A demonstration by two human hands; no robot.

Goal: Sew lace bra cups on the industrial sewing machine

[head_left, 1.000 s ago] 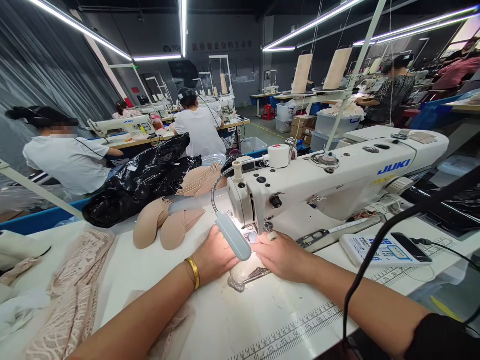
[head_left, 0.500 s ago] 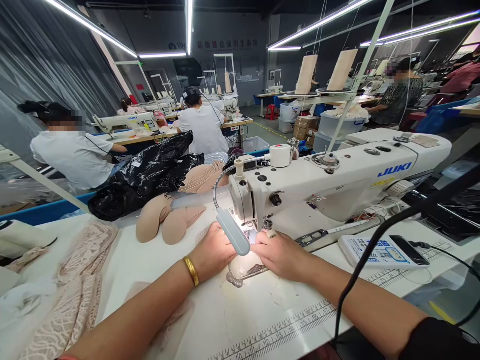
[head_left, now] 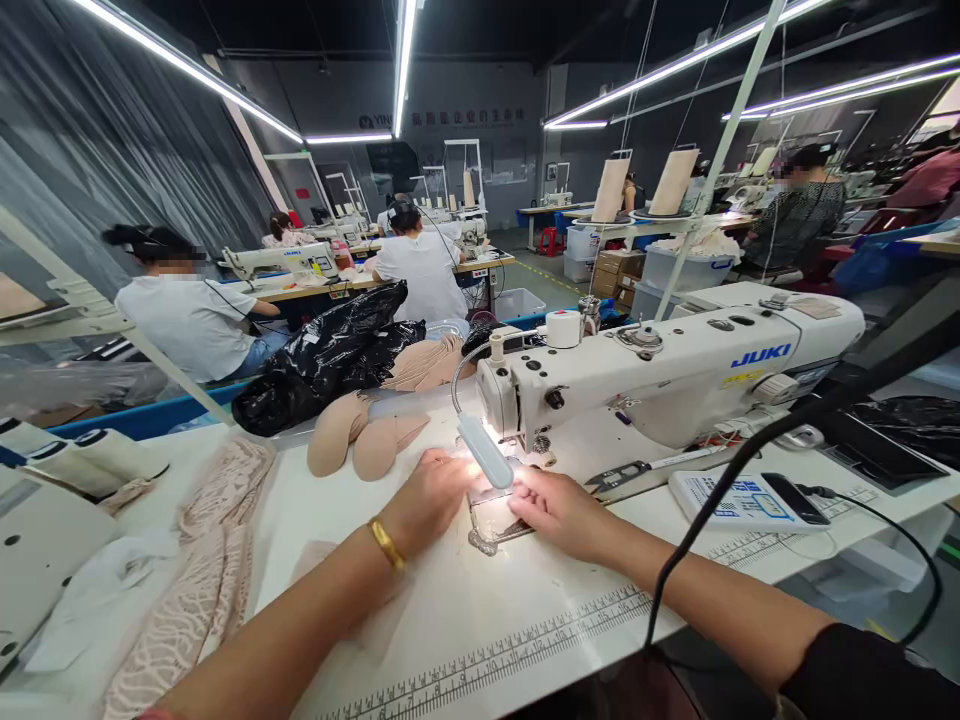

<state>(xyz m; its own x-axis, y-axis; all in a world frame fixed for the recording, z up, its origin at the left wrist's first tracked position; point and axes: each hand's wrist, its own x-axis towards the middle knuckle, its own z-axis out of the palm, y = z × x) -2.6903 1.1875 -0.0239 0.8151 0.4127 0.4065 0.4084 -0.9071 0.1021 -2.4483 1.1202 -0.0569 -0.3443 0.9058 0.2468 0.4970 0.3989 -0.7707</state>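
Observation:
A white sewing machine (head_left: 660, 375) stands ahead, its lit needle area partly hidden by a small grey lamp (head_left: 486, 452). Just left of the needle area is my left hand (head_left: 429, 505), a gold bangle at its wrist, fingers pressed together. Sheer pale fabric (head_left: 386, 615) lies below that forearm on the white tabletop. On the other side of the lamp, my right hand (head_left: 559, 512) has its fingers curled and pinched close to the machine's base plate. Whatever lies in either pinch is too small and glare-washed to name.
Beige moulded cups (head_left: 375, 447) and a black plastic bag (head_left: 322, 345) lie behind my left hand. Patterned beige lace (head_left: 202, 560) and thread cones (head_left: 112, 457) are at left. A phone (head_left: 799, 498) rests on a white box at right; a black cable (head_left: 720, 490) crosses before it. Co-workers sit beyond.
The camera view has shifted, so the machine sits lower and the table's left side shows more. Both hands have come slightly back from the needle area, towards me.

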